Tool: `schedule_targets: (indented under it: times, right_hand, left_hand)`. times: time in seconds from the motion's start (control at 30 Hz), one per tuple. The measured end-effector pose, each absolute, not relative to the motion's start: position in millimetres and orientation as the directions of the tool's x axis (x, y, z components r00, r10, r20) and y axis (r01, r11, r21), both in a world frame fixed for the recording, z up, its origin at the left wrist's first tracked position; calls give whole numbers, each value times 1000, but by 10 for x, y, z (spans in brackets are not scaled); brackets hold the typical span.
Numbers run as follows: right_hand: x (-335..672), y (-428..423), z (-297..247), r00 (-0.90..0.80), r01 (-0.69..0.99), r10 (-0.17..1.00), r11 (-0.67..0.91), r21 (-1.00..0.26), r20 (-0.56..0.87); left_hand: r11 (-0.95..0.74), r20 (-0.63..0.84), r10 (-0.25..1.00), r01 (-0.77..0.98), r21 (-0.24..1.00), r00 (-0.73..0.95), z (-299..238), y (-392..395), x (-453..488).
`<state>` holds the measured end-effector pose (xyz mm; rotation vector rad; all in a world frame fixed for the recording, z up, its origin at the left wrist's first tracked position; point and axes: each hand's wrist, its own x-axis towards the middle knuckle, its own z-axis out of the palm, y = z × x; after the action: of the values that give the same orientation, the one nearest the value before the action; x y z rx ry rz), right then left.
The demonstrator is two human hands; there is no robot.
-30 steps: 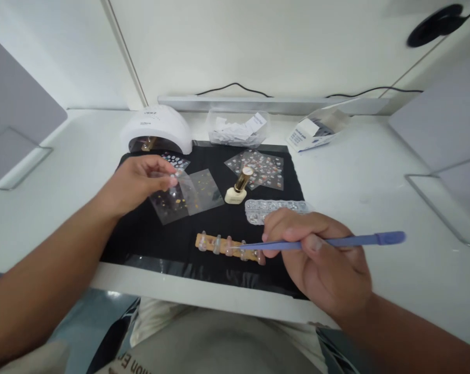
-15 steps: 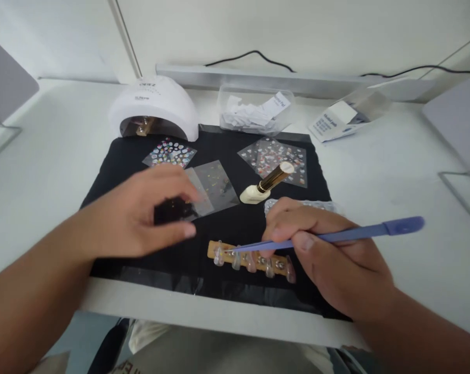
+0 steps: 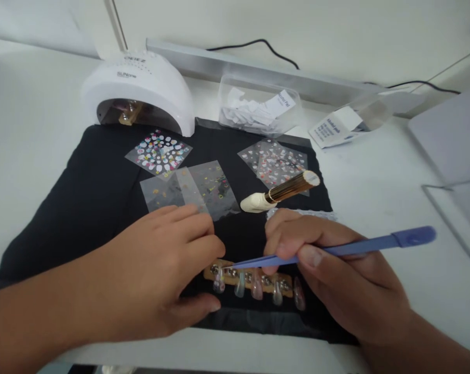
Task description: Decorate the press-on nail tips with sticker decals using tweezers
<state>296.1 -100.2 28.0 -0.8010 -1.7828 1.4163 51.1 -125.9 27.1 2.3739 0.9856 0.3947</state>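
My right hand pinches blue tweezers whose tip rests at the left end of a tan strip carrying several clear nail tips. My left hand lies just left of that strip on the black mat; its fingers curl toward the strip's left end and the thumb sits below it. Whether the fingers touch the strip I cannot make out.
Sticker sheets lie on the mat, with a gold-capped polish bottle beside them. A white nail lamp, a clear tub of paper scraps and a small box stand behind.
My left hand has let go of a sticker sheet and come down and right to the strip's left end. The tweezers' tip moved to that end. The view has closed in on the mat.
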Motion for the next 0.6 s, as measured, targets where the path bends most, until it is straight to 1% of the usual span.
schedule_targets:
  times: [0.1, 0.33, 0.6]
  right_hand:
    - [2973, -997, 279, -578, 54, 806, 195, -979, 128]
    - [2967, -992, 263, -596, 27, 795, 163, -986, 115]
    - [2972, -994, 285, -610, 45, 788, 146, -988, 88]
  left_hand:
    - [-592, 57, 709, 550, 589, 703, 257, -1240, 522]
    - [-605, 65, 700, 541, 584, 712, 238, -1205, 516]
    - [-606, 107, 724, 554, 571, 682, 276, -1239, 493]
